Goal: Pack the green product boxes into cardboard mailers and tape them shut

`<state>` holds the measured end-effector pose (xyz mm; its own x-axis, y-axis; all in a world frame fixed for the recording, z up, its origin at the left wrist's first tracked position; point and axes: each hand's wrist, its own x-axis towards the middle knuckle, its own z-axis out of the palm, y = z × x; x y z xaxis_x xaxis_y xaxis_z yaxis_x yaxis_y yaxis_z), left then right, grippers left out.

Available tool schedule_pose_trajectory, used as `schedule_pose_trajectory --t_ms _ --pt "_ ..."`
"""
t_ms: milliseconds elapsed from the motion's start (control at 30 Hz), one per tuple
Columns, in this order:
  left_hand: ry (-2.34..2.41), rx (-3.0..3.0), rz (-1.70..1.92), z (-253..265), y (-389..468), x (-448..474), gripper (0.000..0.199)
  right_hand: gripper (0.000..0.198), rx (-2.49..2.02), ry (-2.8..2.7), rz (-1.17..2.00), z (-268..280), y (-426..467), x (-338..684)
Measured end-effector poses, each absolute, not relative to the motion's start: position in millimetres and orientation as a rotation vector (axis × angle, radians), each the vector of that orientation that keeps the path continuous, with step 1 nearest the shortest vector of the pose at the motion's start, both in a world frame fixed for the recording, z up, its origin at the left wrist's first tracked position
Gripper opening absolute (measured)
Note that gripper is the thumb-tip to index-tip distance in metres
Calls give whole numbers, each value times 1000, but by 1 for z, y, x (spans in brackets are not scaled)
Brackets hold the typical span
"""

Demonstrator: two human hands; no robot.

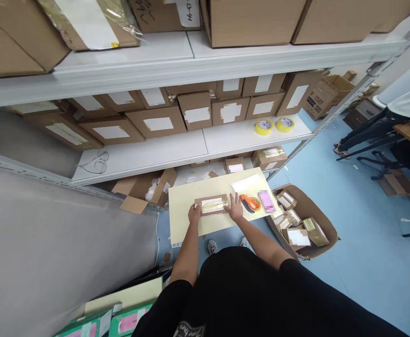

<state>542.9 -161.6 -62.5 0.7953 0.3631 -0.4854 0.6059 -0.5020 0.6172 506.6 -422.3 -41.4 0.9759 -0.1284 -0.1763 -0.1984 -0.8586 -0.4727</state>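
A small cardboard box with a white label and shiny clear tape lies on the cream tabletop. My left hand grips its left end, fingers at the edge. At the right end, my right hand rests with its fingers spread, its thumb side touching the taped end. Just right of that hand lie orange-handled scissors, partly over a dark and yellow ring-shaped thing. A blurred pink item is beside them, and white paper sheets lie behind.
Shelves with labelled boxes rise ahead, holding two yellow tape rolls and glasses. An opened carton stands at the table's back left. Right of the table, a big carton holds several taped boxes. Another person stands far right.
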Motion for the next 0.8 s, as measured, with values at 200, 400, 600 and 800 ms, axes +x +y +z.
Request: schedule_pose_trajectory --t_ms 200,400,600,800 --pt "819 2183 -373 -65 -169 557 54 62 -2595 179 53 -56 -493 489" --pt "866 2198 -355 -61 -177 563 53 46 -2446 255 123 -63 -572 488" --pt "900 2192 -308 -70 -174 564 52 45 -2464 267 593 -92 -565 494" --pt "880 2183 -321 -79 -167 560 52 64 -2575 468 570 -103 -532 497"
